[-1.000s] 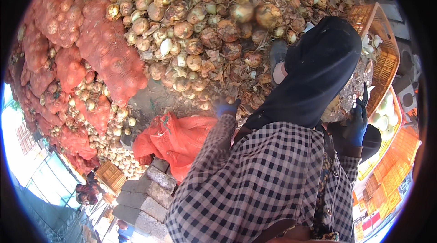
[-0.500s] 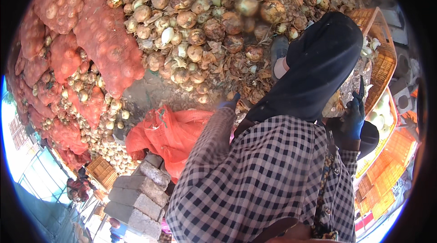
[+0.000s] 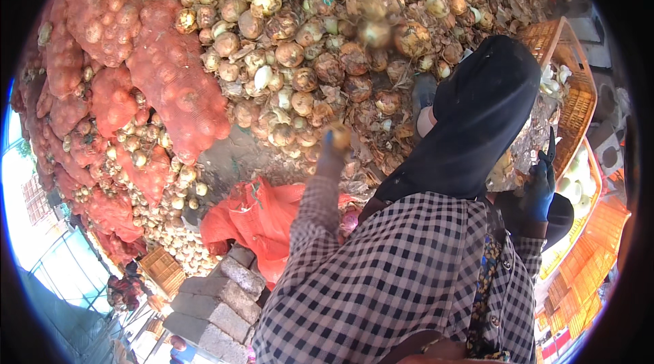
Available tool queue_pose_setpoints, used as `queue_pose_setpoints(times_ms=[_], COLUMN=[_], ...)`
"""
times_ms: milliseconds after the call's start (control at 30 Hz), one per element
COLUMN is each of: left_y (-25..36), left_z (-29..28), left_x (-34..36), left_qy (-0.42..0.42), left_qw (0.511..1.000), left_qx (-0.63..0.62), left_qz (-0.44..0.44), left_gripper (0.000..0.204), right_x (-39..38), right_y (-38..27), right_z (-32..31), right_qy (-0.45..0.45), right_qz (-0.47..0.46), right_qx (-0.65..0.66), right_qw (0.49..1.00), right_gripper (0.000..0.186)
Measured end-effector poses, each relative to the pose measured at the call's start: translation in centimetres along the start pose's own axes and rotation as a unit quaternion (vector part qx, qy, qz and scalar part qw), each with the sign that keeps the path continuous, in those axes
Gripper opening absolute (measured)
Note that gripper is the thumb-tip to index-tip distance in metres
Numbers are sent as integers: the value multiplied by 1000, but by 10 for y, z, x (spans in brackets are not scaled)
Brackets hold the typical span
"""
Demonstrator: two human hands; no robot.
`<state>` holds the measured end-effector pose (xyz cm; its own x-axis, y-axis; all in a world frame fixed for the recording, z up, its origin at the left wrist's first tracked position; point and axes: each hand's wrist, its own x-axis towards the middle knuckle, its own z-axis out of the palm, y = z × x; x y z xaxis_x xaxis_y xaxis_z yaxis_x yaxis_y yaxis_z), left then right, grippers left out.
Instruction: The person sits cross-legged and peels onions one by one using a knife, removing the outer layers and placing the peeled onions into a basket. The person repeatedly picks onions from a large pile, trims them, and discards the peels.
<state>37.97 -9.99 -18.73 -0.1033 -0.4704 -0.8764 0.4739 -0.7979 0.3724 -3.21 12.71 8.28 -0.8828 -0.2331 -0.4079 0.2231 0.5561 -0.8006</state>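
My left hand (image 3: 331, 149), in a blue glove and a little blurred, is closed on a brown onion (image 3: 340, 135) at the near edge of a big onion heap (image 3: 306, 81). On the right, my blue-gloved right hand (image 3: 541, 190) grips a dark, narrow-bladed tool (image 3: 550, 142) with its tip pointing away from me. Whether it is a knife or scissors, I cannot make out. That hand is beside my bent knee, close to an orange crate (image 3: 587, 101). Pale peeled onions (image 3: 580, 183) fill another crate just right of it.
Red mesh sacks of onions (image 3: 174, 74) are piled at the left. A slack red mesh sack (image 3: 252, 217) lies left of me, by grey concrete blocks (image 3: 218, 302). More orange crates (image 3: 586, 262) stand at the right. A person (image 3: 126, 287) is far off at lower left.
My left hand has reached farther out from beside my body and now has an onion in it. The right hand keeps its hold on the tool. The view has shifted slightly.
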Motion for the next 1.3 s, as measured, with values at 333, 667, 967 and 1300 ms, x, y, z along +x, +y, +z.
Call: queue_pose_setpoints(times_ms=[333, 667, 967, 1300], left_y=[211, -115, -48, -77], left_z=[90, 95, 178, 169], left_x=[30, 130, -5, 78], left_qy=[-91, 148, 35, 35], left_qw=[991, 666, 958, 906], left_qx=[42, 725, 281, 422], left_qz=[94, 96, -38, -23], left_gripper=[39, 84, 82, 53], right_x=[-3, 6, 3, -16], right_y=[-2, 29, 22, 10], right_z=[5, -26, -23, -11], right_qy=[-13, -19, 21, -29], right_qz=[13, -85, 23, -47], right_qx=[28, -117, 58, 36], right_qw=[999, 989, 998, 998], right_gripper=[34, 34, 31, 41])
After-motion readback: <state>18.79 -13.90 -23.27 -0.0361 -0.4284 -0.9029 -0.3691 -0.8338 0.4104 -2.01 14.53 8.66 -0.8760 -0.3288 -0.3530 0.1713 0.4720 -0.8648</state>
